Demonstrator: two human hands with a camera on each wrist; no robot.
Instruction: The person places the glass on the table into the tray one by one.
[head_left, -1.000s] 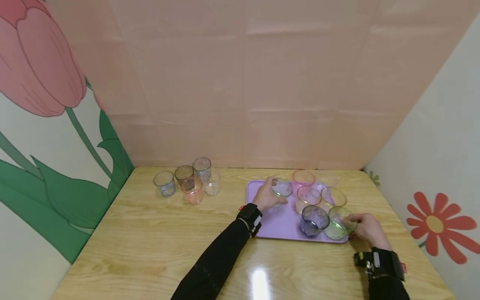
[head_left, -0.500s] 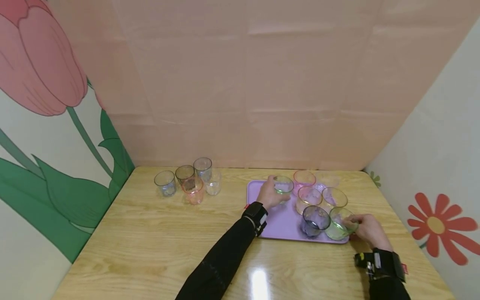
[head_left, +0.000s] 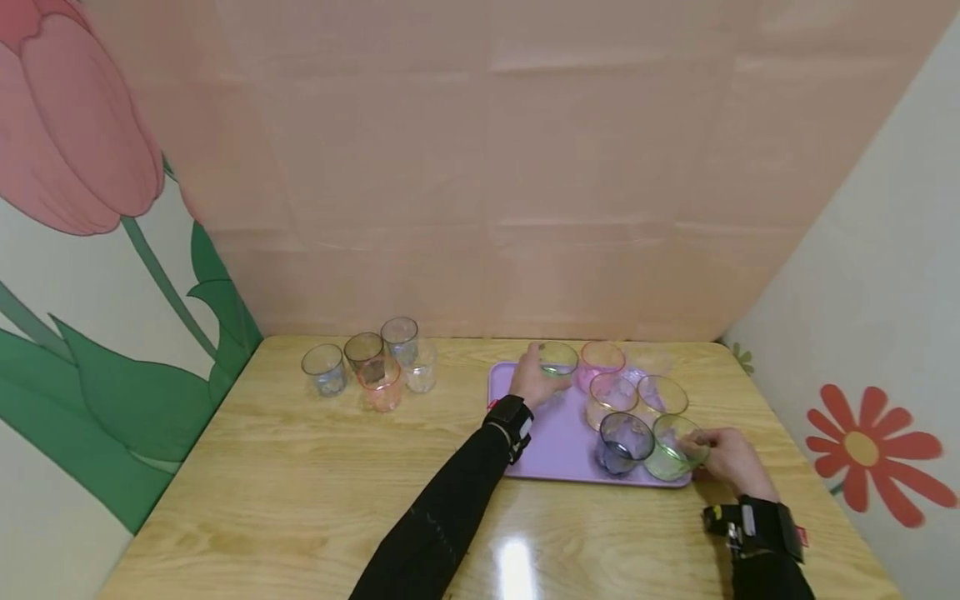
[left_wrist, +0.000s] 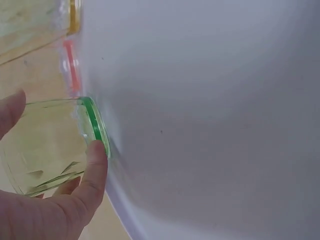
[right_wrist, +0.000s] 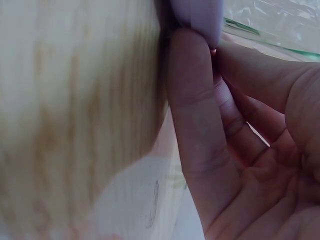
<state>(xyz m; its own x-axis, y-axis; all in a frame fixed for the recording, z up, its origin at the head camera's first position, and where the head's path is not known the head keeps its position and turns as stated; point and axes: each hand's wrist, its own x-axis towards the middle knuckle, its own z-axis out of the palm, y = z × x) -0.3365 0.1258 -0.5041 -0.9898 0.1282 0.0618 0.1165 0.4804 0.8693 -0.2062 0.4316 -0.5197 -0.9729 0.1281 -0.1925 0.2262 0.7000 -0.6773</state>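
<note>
On the purple tray, my left hand grips a green-tinted glass near the far left part. The left wrist view shows the thumb on one side of this glass and a finger at its green base, low over the tray. My right hand is at the tray's front right corner. In the right wrist view its thumb and index fingertip pinch the tray's edge. Beside that hand stands a light green glass; a dark blue-grey glass is left of it.
Also on the tray are a pink glass, an amber glass and a yellowish glass. Several more glasses, among them an orange-pink glass, stand grouped at the table's back left. A wall rises behind the table.
My left hand has shifted slightly back with the green-tinted glass, toward the tray's far edge. The right hand stays at the tray's corner.
</note>
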